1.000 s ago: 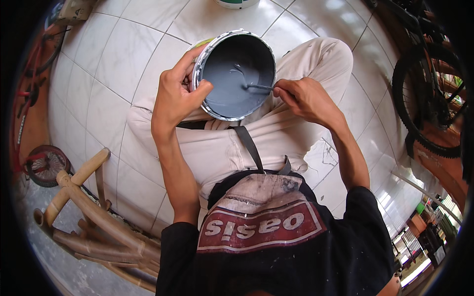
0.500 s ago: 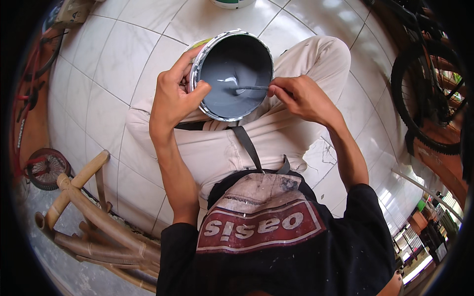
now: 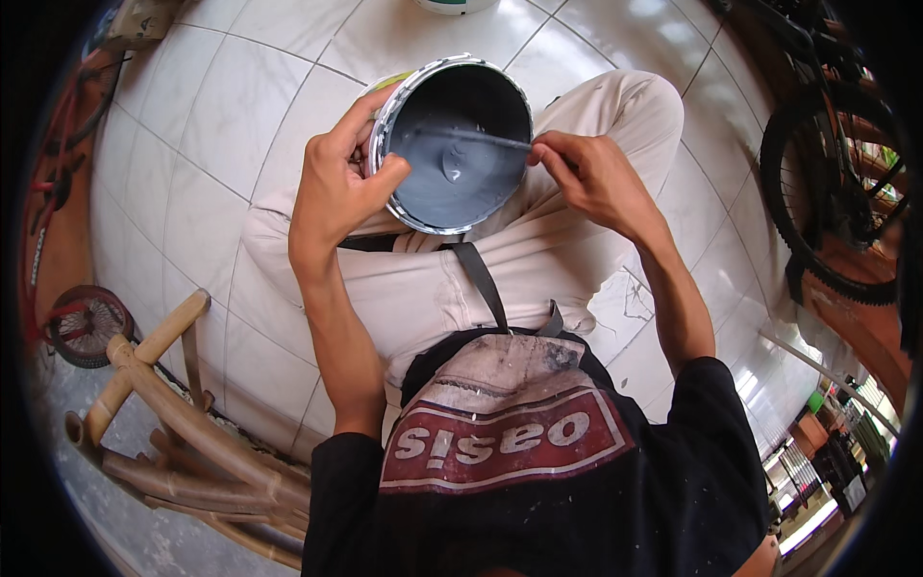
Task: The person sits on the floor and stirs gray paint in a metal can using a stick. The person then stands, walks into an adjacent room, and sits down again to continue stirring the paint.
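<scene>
Gripping bucket (image 3: 465, 93) in left hand (image 3: 335, 188)
Pinching a blurred stick (image 3: 488, 140) in right hand (image 3: 588, 181), across the grey paint (image 3: 481, 183).

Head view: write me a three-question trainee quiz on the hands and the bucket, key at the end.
1. Fill in: the right hand holds a thin ____ over the bucket.
2. Where is the thumb of the left hand?
A) At the bucket's rim
B) Under the bucket
C) On the floor
3. True or false: a lid covers the bucket.

Key:
1. Stick
2. A
3. False; the gray liquid shows inside.
</scene>
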Available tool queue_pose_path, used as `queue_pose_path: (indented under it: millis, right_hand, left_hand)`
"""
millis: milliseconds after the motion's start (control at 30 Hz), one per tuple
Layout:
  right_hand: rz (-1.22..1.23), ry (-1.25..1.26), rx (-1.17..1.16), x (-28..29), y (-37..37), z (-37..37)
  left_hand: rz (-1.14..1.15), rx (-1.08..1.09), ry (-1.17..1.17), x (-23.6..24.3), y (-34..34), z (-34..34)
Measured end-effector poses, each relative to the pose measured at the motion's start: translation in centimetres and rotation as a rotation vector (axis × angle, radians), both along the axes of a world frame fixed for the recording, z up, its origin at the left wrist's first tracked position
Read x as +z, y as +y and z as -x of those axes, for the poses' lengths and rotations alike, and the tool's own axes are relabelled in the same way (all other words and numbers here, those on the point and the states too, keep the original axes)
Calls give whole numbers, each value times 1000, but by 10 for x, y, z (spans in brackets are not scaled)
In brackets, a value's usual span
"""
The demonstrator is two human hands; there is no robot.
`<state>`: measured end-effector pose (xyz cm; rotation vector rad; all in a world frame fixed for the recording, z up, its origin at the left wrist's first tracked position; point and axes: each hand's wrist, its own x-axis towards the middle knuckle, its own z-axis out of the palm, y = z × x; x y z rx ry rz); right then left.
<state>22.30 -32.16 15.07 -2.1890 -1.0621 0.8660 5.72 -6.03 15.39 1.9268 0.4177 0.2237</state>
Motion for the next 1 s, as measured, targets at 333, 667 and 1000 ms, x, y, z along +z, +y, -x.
queue_pose_path:
  millis: [333,667,1000]
  right_hand:
    - [-58,-100,101,-13,-4,5]
    - [-26,-90,11,-7,-6,4]
    - [-43,-133,162,-13,-5,5]
  left_hand:
    - [-3,2,32,3,0,-1]
    - [-2,2,19,-4,3,1]
    - [9,5,21,-2,0,-1]
